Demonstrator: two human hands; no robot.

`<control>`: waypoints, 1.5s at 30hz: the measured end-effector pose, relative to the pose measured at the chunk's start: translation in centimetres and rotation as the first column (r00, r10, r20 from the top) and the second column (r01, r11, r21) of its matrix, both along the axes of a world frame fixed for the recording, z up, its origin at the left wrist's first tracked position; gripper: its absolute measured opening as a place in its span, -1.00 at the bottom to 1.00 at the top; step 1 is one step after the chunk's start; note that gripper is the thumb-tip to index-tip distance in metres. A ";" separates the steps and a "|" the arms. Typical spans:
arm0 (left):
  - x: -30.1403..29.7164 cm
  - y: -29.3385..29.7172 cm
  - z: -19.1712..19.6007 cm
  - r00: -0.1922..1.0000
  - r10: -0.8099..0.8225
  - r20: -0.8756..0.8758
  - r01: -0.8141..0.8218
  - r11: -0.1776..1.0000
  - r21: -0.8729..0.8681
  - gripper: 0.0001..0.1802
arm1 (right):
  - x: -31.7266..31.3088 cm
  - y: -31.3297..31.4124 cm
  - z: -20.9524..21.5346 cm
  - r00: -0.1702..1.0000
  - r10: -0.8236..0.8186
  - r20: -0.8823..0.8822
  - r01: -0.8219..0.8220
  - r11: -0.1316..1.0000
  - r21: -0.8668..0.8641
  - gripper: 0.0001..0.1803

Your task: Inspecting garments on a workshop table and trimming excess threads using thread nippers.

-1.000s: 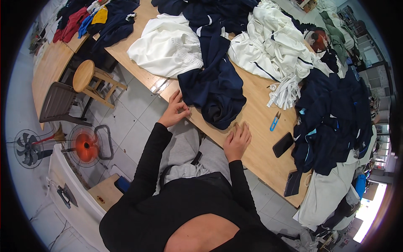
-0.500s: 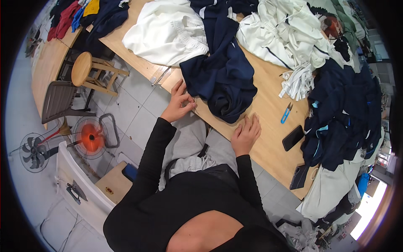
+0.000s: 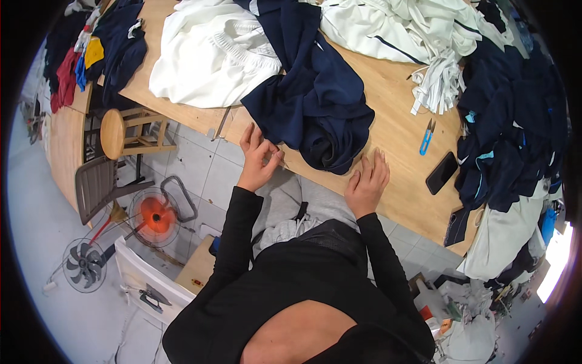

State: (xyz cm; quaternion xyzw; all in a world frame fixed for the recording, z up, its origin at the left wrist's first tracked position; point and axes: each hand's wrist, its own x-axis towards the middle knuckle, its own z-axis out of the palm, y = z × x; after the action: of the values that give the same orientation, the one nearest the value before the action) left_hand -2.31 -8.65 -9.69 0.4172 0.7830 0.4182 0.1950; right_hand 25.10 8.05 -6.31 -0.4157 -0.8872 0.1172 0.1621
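Note:
My left hand rests at the near table edge, its fingers loosely bent and apart, with nothing visible in it. Just beyond it lies the corner of a crumpled navy garment, bunched into a rounded fold at its near end. My right hand lies palm down on the table edge to the right of that fold, fingers stretched out and holding nothing. A white garment with a gathered elastic waistband is spread left of the navy one.
To the right lie blue thread snips, a black phone, a bundle of white strips and a navy clothing pile. More white garments lie at the back. On the left stand a wooden stool, a chair and a fan.
The whole view has shifted, so the table's things appear displaced. Both hands stay by the table edge beside the navy garment, with only slight finger movement.

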 end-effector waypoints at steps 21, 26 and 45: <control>1.7 0.4 -0.6 0.985 0.133 -0.112 -0.118 0.984 0.130 -0.87 | 1.6 0.1 -0.1 0.994 0.102 0.030 -0.104 0.990 0.096 -0.44; 7.8 -1.2 2.0 0.943 0.331 0.030 -0.328 0.912 0.248 -0.89 | 2.8 1.1 -0.7 0.961 0.094 -0.259 -0.124 0.987 -0.103 -0.29; 14.5 -4.1 3.6 0.801 0.267 0.536 -0.416 0.892 0.177 -0.80 | 8.8 14.0 -1.8 0.985 -0.160 0.067 0.141 0.964 0.225 -0.68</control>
State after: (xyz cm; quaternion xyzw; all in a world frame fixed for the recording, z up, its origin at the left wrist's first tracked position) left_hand 12.16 -12.79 -6.11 0.1692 0.6996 0.6482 0.2486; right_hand 33.92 22.03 -8.11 -0.4660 -0.8667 -0.0118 0.1777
